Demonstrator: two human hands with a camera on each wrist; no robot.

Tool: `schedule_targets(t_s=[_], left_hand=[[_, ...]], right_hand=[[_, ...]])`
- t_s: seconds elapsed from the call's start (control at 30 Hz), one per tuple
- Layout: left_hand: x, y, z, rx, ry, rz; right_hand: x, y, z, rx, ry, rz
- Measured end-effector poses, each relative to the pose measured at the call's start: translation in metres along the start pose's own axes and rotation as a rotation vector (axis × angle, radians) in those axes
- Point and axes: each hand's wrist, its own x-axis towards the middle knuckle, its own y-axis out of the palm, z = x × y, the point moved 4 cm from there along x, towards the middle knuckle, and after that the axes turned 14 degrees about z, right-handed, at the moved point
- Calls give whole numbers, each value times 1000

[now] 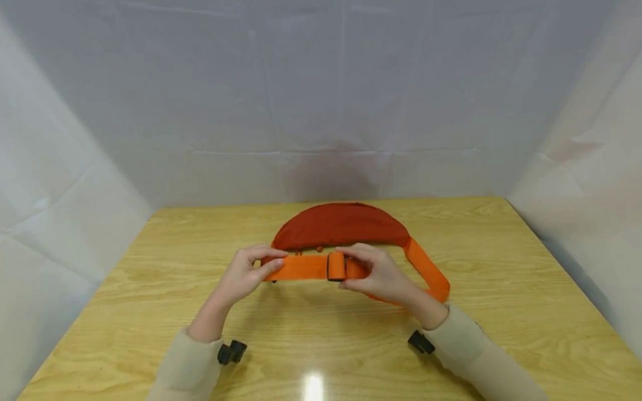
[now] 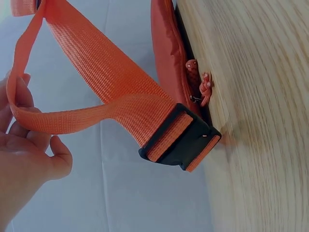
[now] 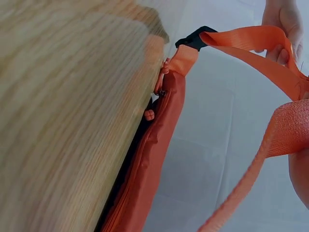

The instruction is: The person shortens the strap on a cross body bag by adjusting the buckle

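Observation:
A red waist bag (image 1: 346, 225) lies on the wooden table, its curved side away from me and zipper pulls (image 2: 205, 87) along its near edge. Its orange webbing strap (image 1: 303, 267) is stretched between my hands, raised in front of the bag. My left hand (image 1: 246, 273) pinches a loop of strap between thumb and fingers. Beside it a black buckle (image 2: 181, 140) joins the strap to the bag's end. With thumb and fingers, my right hand (image 1: 381, 275) grips the strap next to a black-edged slider (image 1: 336, 267), where the webbing folds over.
More strap (image 1: 426, 267) runs from the bag's right end down toward my right wrist. The wooden table (image 1: 150, 312) is bounded by a grey-white sheet (image 1: 321, 111) behind and at both sides. Black clips (image 1: 232, 352) sit at my sleeve cuffs.

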Motion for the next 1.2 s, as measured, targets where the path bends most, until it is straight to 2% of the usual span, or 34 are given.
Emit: schedule_targets(t_s=[0.2,0.27,0.4,0.57,0.7,0.8,0.93,1.2], left_hand=[[-1,-2,-6,4,3,2],[-1,-2,-7,-1,4,3],[-1,-2,-6,-1,-19,5],[0,-1,-3,34,-61,16],[-4,-6,3,46,-86,-37],[-10,-13,7,54,-98,-86],[-15,-20,10,61,-129,-98],[-17,-29,22,9,-227,-93]], right_hand=[[1,1,3,-94,11,-27],[1,1,2,-59,25,-23],[0,2,0,80,48,-10],[-1,3,0,156,13,-20],[-5,0,0,233,-21,-59],[-9,-5,1,200,-41,-97],[-11,-9,0,72,-45,-109],[-10,-9,-1,90,-58,-69]])
